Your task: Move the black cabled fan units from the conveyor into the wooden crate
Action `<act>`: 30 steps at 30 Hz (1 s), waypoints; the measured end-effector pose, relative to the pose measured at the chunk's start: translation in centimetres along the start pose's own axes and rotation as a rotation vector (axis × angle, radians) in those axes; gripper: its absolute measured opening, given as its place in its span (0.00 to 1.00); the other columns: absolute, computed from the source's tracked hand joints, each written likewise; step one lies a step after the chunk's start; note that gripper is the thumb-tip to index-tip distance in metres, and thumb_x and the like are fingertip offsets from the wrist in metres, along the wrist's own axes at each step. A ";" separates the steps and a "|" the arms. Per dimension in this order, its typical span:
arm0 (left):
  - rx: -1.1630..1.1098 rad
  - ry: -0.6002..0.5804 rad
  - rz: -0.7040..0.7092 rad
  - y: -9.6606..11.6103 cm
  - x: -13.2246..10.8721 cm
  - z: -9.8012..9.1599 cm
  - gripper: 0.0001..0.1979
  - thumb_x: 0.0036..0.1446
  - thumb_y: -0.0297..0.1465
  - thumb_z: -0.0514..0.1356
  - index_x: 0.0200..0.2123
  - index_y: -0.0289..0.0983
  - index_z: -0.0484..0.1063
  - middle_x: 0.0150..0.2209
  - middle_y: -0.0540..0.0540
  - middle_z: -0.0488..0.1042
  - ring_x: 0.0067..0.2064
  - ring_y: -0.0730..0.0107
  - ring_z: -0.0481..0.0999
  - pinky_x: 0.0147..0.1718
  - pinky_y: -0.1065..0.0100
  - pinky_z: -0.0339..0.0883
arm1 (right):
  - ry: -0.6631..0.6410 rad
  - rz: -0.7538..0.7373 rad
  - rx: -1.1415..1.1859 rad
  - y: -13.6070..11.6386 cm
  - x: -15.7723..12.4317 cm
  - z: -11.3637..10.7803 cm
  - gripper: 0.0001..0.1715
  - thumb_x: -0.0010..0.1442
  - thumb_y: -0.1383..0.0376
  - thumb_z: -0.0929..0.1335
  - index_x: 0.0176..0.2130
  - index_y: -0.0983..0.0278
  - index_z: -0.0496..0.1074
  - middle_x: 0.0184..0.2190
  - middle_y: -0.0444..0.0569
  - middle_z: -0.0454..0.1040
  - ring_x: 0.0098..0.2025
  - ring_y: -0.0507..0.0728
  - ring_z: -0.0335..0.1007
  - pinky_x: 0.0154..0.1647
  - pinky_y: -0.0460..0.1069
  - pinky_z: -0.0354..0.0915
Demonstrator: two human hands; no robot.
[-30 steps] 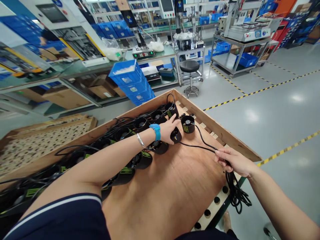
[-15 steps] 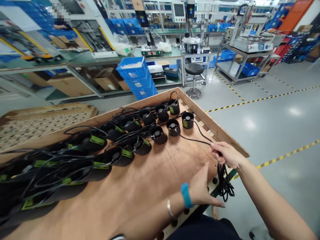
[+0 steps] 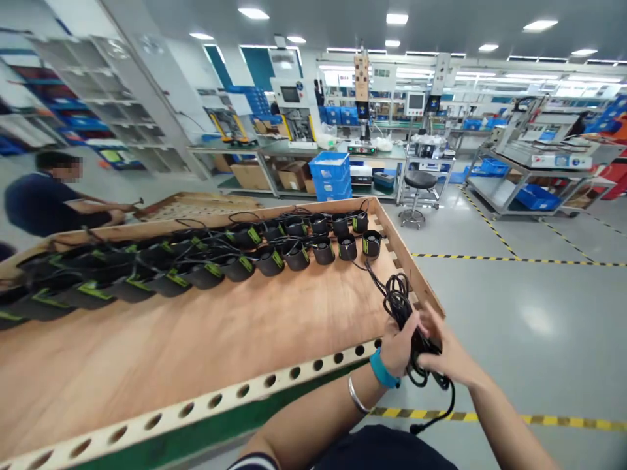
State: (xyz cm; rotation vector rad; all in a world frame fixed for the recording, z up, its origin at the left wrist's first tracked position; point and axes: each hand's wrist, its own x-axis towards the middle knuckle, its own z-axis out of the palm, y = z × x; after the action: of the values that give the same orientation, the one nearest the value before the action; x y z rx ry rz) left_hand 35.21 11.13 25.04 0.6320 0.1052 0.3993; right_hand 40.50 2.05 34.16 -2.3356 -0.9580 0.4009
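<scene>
My left hand (image 3: 398, 347), with a teal wristband and a silver bangle at the wrist, is closed around a looped bundle of black cable (image 3: 398, 297). Close on its right, my right hand (image 3: 448, 356) has thumb and fingers spread about the lower part of the bundle; the fingers are slightly blurred. From the top of the bundle, cable runs to the nearest black cylindrical fan units (image 3: 371, 245). Below my hands a loose end with a black plug (image 3: 417, 429) hangs down. More such units with yellow-green labels stand in rows inside the wooden tray (image 3: 220, 326).
The tray's near rail (image 3: 269, 380) has a line of round holes. A person (image 3: 44, 199) crouches at the left, beside another wooden tray (image 3: 196, 203). Stacked blue crates (image 3: 330, 176), a black stool (image 3: 420, 181) and a metal cart (image 3: 529, 186) stand beyond.
My left hand has gone from reaching with spread fingers to gripping the cable bundle, which has come up over the tray corner. My right hand's pinch has loosened. The view has tilted up and turned left.
</scene>
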 end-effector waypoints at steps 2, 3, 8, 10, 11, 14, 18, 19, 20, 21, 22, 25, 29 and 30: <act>-0.036 0.107 0.045 1.3 0.2 1.4 0.22 0.52 0.51 0.61 0.28 0.36 0.69 0.27 0.46 0.71 0.33 0.66 0.73 0.37 0.64 0.71 | -0.139 0.013 0.058 0.3 -1.8 -0.2 0.50 0.44 0.51 0.77 0.60 0.63 0.61 0.59 0.59 0.65 0.60 0.66 0.62 0.60 0.60 0.60; -0.039 0.119 0.073 1.9 0.4 1.8 0.21 0.51 0.49 0.63 0.30 0.36 0.70 0.29 0.46 0.72 0.34 0.66 0.74 0.37 0.64 0.71 | -0.181 0.025 0.067 0.0 -2.1 -0.4 0.40 0.47 0.52 0.76 0.55 0.64 0.66 0.54 0.57 0.70 0.55 0.65 0.67 0.56 0.59 0.64; -0.082 -0.088 0.111 4.5 0.0 1.9 0.31 0.38 0.37 0.74 0.46 0.35 0.71 0.43 0.40 0.75 0.45 0.61 0.75 0.40 0.65 0.72 | -0.138 0.095 0.165 -3.5 0.1 -1.3 0.26 0.52 0.49 0.73 0.40 0.65 0.70 0.30 0.49 0.74 0.33 0.58 0.71 0.37 0.52 0.68; -0.116 -0.206 0.062 4.7 -0.7 1.7 0.37 0.35 0.36 0.75 0.51 0.35 0.69 0.45 0.39 0.74 0.43 0.60 0.76 0.35 0.66 0.72 | -0.023 0.063 0.224 -4.8 1.7 -0.6 0.28 0.50 0.47 0.74 0.42 0.64 0.69 0.32 0.49 0.74 0.35 0.58 0.71 0.38 0.51 0.68; -0.118 -0.251 0.029 4.7 -1.1 1.5 0.39 0.35 0.37 0.75 0.52 0.35 0.68 0.45 0.38 0.74 0.40 0.60 0.76 0.31 0.66 0.72 | 0.028 0.027 0.220 -5.5 2.5 0.1 0.29 0.49 0.47 0.74 0.42 0.63 0.69 0.34 0.49 0.75 0.36 0.58 0.71 0.39 0.51 0.68; -0.020 -0.271 0.014 5.5 -1.9 0.4 0.38 0.37 0.38 0.74 0.53 0.33 0.68 0.39 0.40 0.75 0.29 0.67 0.74 0.20 0.71 0.67 | 0.063 -0.116 0.119 -7.2 4.3 2.4 0.30 0.52 0.46 0.72 0.45 0.62 0.69 0.42 0.51 0.74 0.45 0.61 0.69 0.46 0.52 0.68; 0.171 -0.305 0.115 8.8 -2.3 -3.5 0.17 0.45 0.35 0.68 0.37 0.33 0.72 0.24 0.50 0.70 0.21 0.78 0.66 0.17 0.75 0.59 | -0.174 -0.185 -0.070 -8.9 4.9 2.9 0.27 0.59 0.43 0.65 0.42 0.62 0.71 0.38 0.52 0.75 0.41 0.61 0.70 0.43 0.53 0.69; 0.189 -0.321 0.112 10.0 -2.4 -4.9 0.12 0.47 0.34 0.66 0.32 0.33 0.70 0.21 0.52 0.68 0.20 0.79 0.64 0.17 0.76 0.58 | -0.248 -0.189 -0.155 -9.1 4.7 2.5 0.27 0.61 0.42 0.62 0.39 0.62 0.72 0.33 0.52 0.75 0.38 0.61 0.71 0.40 0.54 0.69; 0.208 -0.344 0.097 11.1 -2.5 -6.2 0.10 0.48 0.34 0.64 0.28 0.34 0.69 0.19 0.53 0.66 0.20 0.79 0.63 0.17 0.76 0.58 | -0.259 -0.221 -0.266 -9.2 4.5 2.0 0.28 0.62 0.42 0.61 0.37 0.62 0.72 0.31 0.52 0.74 0.35 0.61 0.71 0.38 0.54 0.68; 0.238 -0.380 0.071 12.3 -2.5 -7.6 0.09 0.50 0.34 0.63 0.26 0.35 0.67 0.18 0.54 0.65 0.19 0.80 0.62 0.17 0.76 0.58 | -0.187 -0.298 -0.400 -9.3 4.3 1.5 0.27 0.61 0.42 0.62 0.37 0.62 0.72 0.31 0.54 0.75 0.36 0.62 0.71 0.39 0.55 0.68; 0.284 -0.434 0.036 13.4 -2.6 -8.8 0.09 0.51 0.34 0.62 0.25 0.35 0.65 0.17 0.54 0.64 0.19 0.80 0.62 0.17 0.76 0.57 | -0.041 -0.421 -0.551 -9.3 4.2 1.1 0.27 0.58 0.42 0.65 0.40 0.62 0.72 0.35 0.56 0.75 0.39 0.65 0.71 0.42 0.57 0.67; 0.494 -0.626 -0.068 16.1 -2.8 -11.3 0.11 0.53 0.34 0.60 0.23 0.36 0.64 0.18 0.52 0.66 0.18 0.79 0.63 0.16 0.76 0.57 | 0.420 -0.850 -0.954 -9.2 5.7 1.1 0.33 0.53 0.47 0.71 0.51 0.63 0.69 0.50 0.63 0.72 0.54 0.74 0.65 0.57 0.67 0.55; 0.550 -0.675 -0.157 17.4 -3.0 -13.3 0.10 0.52 0.38 0.63 0.32 0.37 0.69 0.22 0.51 0.71 0.18 0.77 0.64 0.17 0.73 0.61 | 0.135 -1.180 -1.252 -10.3 11.4 2.3 0.18 0.61 0.68 0.62 0.50 0.64 0.70 0.41 0.55 0.76 0.45 0.61 0.71 0.55 0.57 0.57; 0.526 -0.635 -0.134 17.4 -3.1 -14.1 0.14 0.50 0.38 0.65 0.39 0.38 0.71 0.25 0.51 0.73 0.19 0.76 0.66 0.17 0.72 0.63 | 0.080 -1.202 -1.300 -11.0 13.0 2.2 0.17 0.59 0.71 0.62 0.48 0.64 0.71 0.37 0.53 0.77 0.40 0.59 0.71 0.50 0.54 0.60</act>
State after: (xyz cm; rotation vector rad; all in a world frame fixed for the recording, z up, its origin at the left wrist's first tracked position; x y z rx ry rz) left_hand 23.55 30.45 23.99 1.2360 -0.3641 0.0202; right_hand 42.61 18.57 38.41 -1.9680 -2.8061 -1.0729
